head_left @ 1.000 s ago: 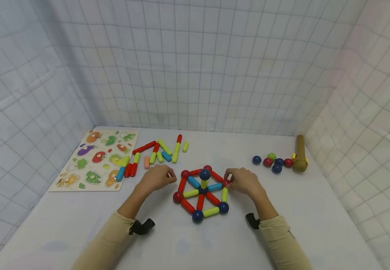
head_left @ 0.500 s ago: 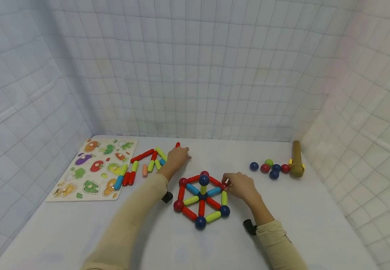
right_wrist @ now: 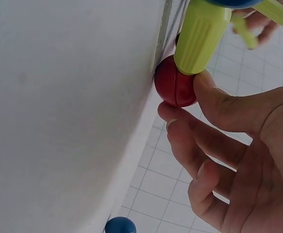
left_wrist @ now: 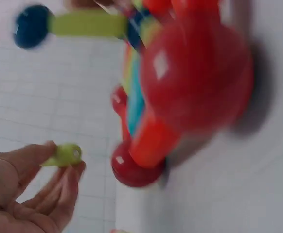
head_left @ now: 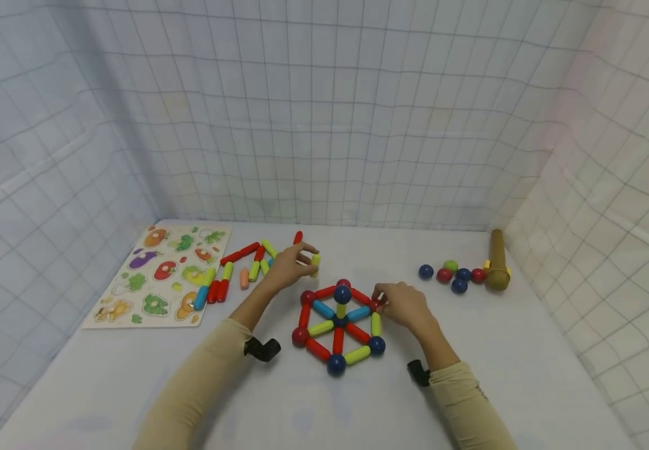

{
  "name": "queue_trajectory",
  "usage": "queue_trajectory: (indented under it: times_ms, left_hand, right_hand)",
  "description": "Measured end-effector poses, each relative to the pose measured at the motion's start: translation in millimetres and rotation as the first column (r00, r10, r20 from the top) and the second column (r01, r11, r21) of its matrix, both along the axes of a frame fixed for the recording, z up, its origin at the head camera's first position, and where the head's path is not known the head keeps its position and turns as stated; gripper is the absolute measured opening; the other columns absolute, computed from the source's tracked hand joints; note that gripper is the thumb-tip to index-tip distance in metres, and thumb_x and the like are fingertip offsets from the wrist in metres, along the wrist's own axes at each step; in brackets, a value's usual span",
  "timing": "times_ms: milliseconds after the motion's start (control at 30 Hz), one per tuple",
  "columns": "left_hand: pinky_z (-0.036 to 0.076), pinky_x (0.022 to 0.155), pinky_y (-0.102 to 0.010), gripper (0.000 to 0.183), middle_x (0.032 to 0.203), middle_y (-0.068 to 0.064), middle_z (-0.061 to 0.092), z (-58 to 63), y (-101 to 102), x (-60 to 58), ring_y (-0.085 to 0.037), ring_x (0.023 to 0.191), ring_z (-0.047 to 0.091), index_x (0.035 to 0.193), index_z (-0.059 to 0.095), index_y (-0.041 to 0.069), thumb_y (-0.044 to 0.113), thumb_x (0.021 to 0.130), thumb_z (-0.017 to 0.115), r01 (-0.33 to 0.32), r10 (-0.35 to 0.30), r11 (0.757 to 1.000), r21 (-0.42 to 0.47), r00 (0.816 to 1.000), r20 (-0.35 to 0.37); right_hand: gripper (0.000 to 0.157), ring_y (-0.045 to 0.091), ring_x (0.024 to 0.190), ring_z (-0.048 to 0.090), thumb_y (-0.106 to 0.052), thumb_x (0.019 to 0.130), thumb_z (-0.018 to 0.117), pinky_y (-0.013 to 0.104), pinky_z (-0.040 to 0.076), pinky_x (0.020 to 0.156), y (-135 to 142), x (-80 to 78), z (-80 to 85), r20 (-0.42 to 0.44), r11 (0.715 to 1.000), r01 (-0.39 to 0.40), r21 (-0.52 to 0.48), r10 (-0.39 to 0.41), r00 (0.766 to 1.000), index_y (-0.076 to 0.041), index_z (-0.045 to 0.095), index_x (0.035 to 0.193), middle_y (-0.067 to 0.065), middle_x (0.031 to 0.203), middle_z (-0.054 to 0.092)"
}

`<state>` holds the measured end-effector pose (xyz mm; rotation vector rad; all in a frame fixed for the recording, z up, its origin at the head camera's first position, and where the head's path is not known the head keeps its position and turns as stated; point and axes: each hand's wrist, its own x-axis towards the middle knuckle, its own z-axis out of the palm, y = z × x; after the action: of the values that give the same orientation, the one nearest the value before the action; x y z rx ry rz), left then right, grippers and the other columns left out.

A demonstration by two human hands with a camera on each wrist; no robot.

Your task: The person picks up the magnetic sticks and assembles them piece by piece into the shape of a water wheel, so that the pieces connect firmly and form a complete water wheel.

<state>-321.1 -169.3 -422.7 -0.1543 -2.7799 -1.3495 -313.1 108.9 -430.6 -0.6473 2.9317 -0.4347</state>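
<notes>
- The wheel-shaped frame [head_left: 340, 320] lies on the desk [head_left: 313, 412], with balls and rods for a rim, spokes to a hub, and an upright rod [head_left: 341, 310] at that hub, topped by a dark blue ball [head_left: 342, 294].
- The upright rod looks like the weak spot: it seems to stand on one joint, so a knuckle or sleeve brushing it could tip it.
- At the frame's right edge, the right hand [head_left: 405, 305] pinches a red ball [right_wrist: 168, 85] between thumb and fingers. A yellow-green rim rod [right_wrist: 201, 39] meets that ball; a twist or uneven lift here might pull the joint apart and skew the rim.
- Behind the frame's left side, apart from it, the left hand [head_left: 290, 265] has thumb and fingers closed on a short yellow-green rod [head_left: 315, 265]. Held by so little, the rod could slip or swivel, and a drop onto the frame might knock a spoke loose.
- Left of the frame and behind it lie loose rods [head_left: 240, 252], near the left forearm; a low sweep of that arm could scatter them.
- Farther left of the frame is a vegetable picture board [head_left: 167, 322].
- Well to the frame's right sit loose balls [head_left: 444, 275], liable to roll if bumped, beside a brown stick [head_left: 498, 259].
</notes>
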Motion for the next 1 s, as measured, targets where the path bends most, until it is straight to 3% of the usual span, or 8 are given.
queue_trajectory:
  times_ms: [100,233,433,667,767,867,933,1000]
  left_hand:
    - [0.054,0.091,-0.041,0.04,0.119,-0.016,0.067,7.6,-1,18.2,-0.027,0.108,0.065,0.125,0.058,0.012,0.025,0.089,0.071,0.05,-0.062,0.97,0.237,0.997,0.044]
    - [0.051,0.098,-0.043,0.044,0.12,-0.015,0.068,14.5,4,34.7,-0.025,0.108,0.066,0.124,0.056,0.01,0.028,0.087,0.073,0.062,-0.084,0.925,0.375,0.996,0.041]
    - [0.054,0.094,-0.038,0.042,0.119,-0.016,0.069,17.9,14,43.0,-0.024,0.107,0.067,0.12,0.055,0.007,0.025,0.086,0.074,0.08,-0.107,0.905,0.417,0.993,0.041]
    - [0.055,0.092,-0.037,0.043,0.12,-0.018,0.067,21.1,12,43.6,-0.025,0.106,0.067,0.127,0.053,0.01,0.019,0.089,0.071,0.14,-0.166,0.914,0.38,0.985,0.037]
    - [0.057,0.087,-0.036,0.042,0.12,-0.021,0.066,19.6,-1,33.4,-0.026,0.1,0.069,0.132,0.051,0.01,0.012,0.093,0.065,0.125,-0.133,0.959,0.255,0.991,0.015]
    - [0.057,0.076,-0.034,0.034,0.114,-0.02,0.068,10.9,-9,12.5,-0.027,0.088,0.069,0.129,0.055,0.007,0.008,0.095,0.058,-0.036,0.033,0.998,-0.046,0.998,-0.053]
    - [0.056,0.073,-0.036,0.029,0.11,-0.018,0.069,0.5,-10,-4.4,-0.027,0.087,0.067,0.124,0.06,0.006,0.012,0.095,0.059,-0.157,0.134,0.945,-0.288,0.986,-0.098]
    - [0.056,0.073,-0.04,0.029,0.107,-0.018,0.067,-6.9,-8,-16.7,-0.031,0.087,0.065,0.121,0.062,0.005,0.018,0.095,0.061,-0.222,0.188,0.849,-0.48,0.975,-0.118]
  right_hand:
    - [0.017,0.019,0.08,0.062,-0.015,0.082,0.075,0.033,0.05,0.065,2,0.2,0.2,0.004,1.0,-0.003,-0.007,0.003,1.0,-0.019,0.07,0.097,0.001,0.094,0.072]
    - [0.017,0.019,0.08,0.062,-0.015,0.082,0.076,0.033,0.05,0.066,3,1.4,0.4,0.009,1.0,0.007,-0.015,-0.007,1.0,-0.02,0.07,0.097,0.001,0.094,0.072]
    - [0.017,0.019,0.08,0.062,-0.015,0.082,0.076,0.033,0.05,0.067,2,1.2,0.1,0.014,1.0,0.002,-0.018,-0.002,1.0,-0.019,0.07,0.098,0.001,0.095,0.073]
    - [0.018,0.019,0.081,0.062,-0.015,0.082,0.075,0.033,0.05,0.069,0,-1.8,1.5,0.016,1.0,0.007,-0.007,-0.007,1.0,-0.02,0.07,0.099,0.0,0.095,0.072]
    - [0.018,0.018,0.08,0.061,-0.015,0.082,0.075,0.033,0.05,0.067,-2,-3.2,2.4,0.013,1.0,-0.002,-0.002,0.003,1.0,-0.019,0.07,0.099,0.001,0.094,0.072]
    - [0.018,0.018,0.08,0.061,-0.016,0.082,0.075,0.033,0.05,0.066,-3,-3.0,1.9,0.01,1.0,-0.006,0.003,0.006,1.0,-0.018,0.07,0.099,0.001,0.094,0.072]
    - [0.017,0.018,0.08,0.062,-0.016,0.082,0.075,0.033,0.05,0.067,-2,-1.9,1.1,0.011,1.0,0.002,0.005,-0.002,1.0,-0.019,0.07,0.099,0.001,0.094,0.072]
    - [0.017,0.019,0.08,0.062,-0.016,0.082,0.075,0.033,0.05,0.068,-2,-0.6,0.4,0.014,1.0,0.01,0.006,-0.011,1.0,-0.019,0.07,0.099,0.001,0.094,0.072]
